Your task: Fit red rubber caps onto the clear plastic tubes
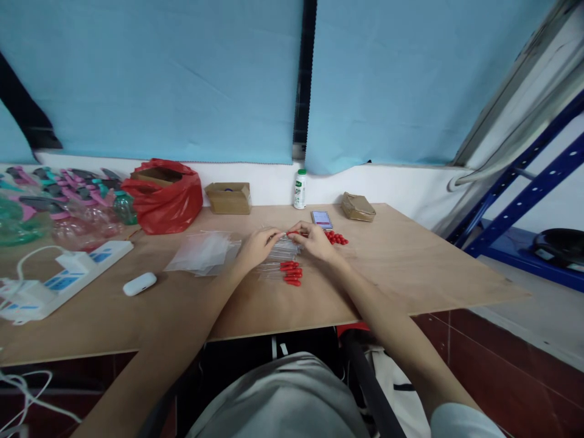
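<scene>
A small red cap (293, 233) sat between the two hands, pinched in the fingertip grip of the right hand (316, 241). The left hand (258, 246) met it from the other side, its grip narrowed, though whether it held anything could not be told. Beneath lay thin, straight clear rods (283, 249); nearer, smooth red-ended pieces (292, 274). Rounded red caps (336, 238) clustered beyond the right hand, filmy clear bags (198, 252) left, all on the flat wooden surface (433, 267).
</scene>
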Tool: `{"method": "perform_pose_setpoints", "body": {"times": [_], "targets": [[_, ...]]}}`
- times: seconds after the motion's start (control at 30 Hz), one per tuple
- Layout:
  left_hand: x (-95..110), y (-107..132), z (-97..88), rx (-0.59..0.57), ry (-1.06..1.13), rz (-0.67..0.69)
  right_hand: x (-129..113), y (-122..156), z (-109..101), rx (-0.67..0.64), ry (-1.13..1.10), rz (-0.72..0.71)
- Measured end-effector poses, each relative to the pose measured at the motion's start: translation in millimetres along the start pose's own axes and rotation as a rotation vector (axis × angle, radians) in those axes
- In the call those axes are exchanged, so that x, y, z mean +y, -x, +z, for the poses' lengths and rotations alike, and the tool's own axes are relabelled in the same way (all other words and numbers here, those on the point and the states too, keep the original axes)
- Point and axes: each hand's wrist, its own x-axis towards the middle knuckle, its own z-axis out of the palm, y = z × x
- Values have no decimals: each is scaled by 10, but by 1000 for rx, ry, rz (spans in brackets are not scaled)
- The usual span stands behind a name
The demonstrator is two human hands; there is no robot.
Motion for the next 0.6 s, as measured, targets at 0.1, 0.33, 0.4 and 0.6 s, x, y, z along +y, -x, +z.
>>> {"method": "perform_pose_setpoints", "body": {"times": [0.1,0.33,0.4,0.6], "targets": [[20,4,-21,-8,40,35,-8,2,-4,-18,-59,18],[12,23,-8,-1,104,16,1,22,40,-6,-114,69],[0,20,2,-5,108,8,20,24,49,9,-118,66],[42,14,-15,-24,136,32,36,30,37,23,-106,25]]}}
